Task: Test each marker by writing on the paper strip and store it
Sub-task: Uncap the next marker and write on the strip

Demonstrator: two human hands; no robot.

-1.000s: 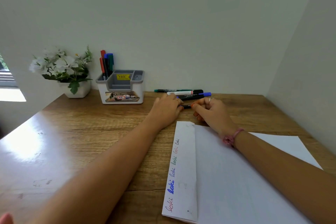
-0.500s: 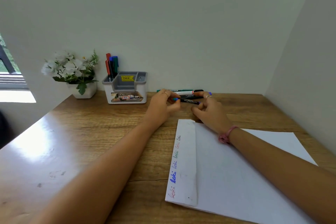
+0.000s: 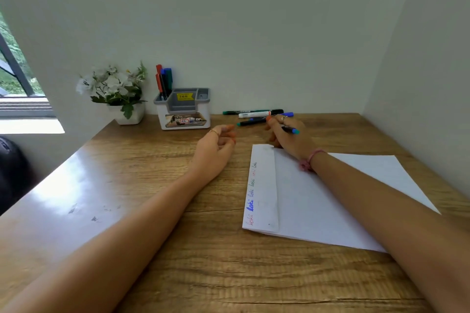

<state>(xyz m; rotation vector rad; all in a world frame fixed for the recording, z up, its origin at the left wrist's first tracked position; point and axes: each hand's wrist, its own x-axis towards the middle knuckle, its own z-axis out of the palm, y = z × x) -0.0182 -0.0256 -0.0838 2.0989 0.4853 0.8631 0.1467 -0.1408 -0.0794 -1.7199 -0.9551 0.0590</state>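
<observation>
My right hand (image 3: 290, 138) grips a black marker (image 3: 290, 130) whose blue-teal end sticks out to the right; its tip is hidden under the hand. The hand rests at the far end of the folded paper strip (image 3: 263, 185), which carries several coloured written words. My left hand (image 3: 216, 147) lies on the desk left of the strip with its fingers loosely curled; I cannot tell whether it holds a cap. Several more markers (image 3: 254, 114) lie by the wall. The grey-and-white organizer (image 3: 184, 109) holds red, blue and green markers (image 3: 164, 81).
A white sheet (image 3: 330, 198) lies under the strip on the wooden desk (image 3: 152, 185). A white pot of flowers (image 3: 114, 89) stands left of the organizer. Walls close the desk at the back and right; a window is at the far left.
Both hands held one marker between them by the pile. They have now drawn apart: the right hand keeps the marker and has come back to the strip's end, and the left hand has moved left.
</observation>
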